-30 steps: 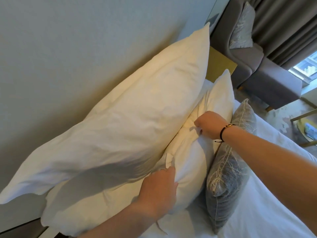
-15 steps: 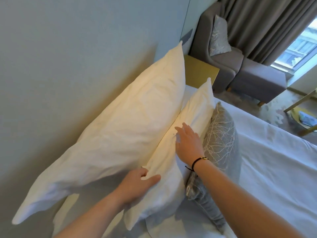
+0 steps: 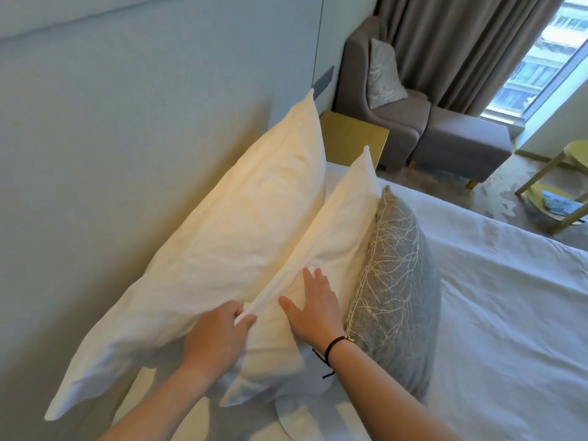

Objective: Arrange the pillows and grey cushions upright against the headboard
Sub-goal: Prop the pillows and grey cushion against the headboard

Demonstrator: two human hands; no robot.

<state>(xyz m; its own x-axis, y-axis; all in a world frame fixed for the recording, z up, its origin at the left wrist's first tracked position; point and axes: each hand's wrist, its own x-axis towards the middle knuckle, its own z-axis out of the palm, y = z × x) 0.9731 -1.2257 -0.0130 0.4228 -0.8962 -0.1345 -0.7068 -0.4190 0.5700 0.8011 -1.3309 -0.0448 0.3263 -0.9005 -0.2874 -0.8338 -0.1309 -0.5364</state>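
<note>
Fingers: left hand (image 3: 219, 337) curls round the near top edge of the front pillow (image 3: 321, 265), thumb on the front face and fingertips tucked behind the seam; right hand (image 3: 313, 308) lies flat on that pillow's face, fingers straight and slightly spread, gripping nothing.

Head view, pillows: back pillow (image 3: 229, 246) leans on the headboard (image 3: 127, 138); the front pillow stands against it, a narrow crease between the two.

Head view, cushion: one grey cushion (image 3: 397, 281) with a pale branch pattern stands upright, touching the front pillow's face, just beside the right wrist. A second grey cushion is not visible on the bed (image 3: 509, 313).

Head view, surroundings: a grey armchair (image 3: 391, 122) holding a patterned cushion, a yellow bedside table (image 3: 353, 135) and curtains (image 3: 461, 43) sit beyond the bed's far corner.

Step in hand: probably squaring and plumping the front pillow so it stands straight.

Doing it well: hold the edge lightly with the left hand and lift rather than drag, so the back pillow does not slide; smooth outward with the flat right palm; keep the top edges of the two pillows parallel.

Risk: pressing too hard could tip the grey cushion forward onto the sheet.
</note>
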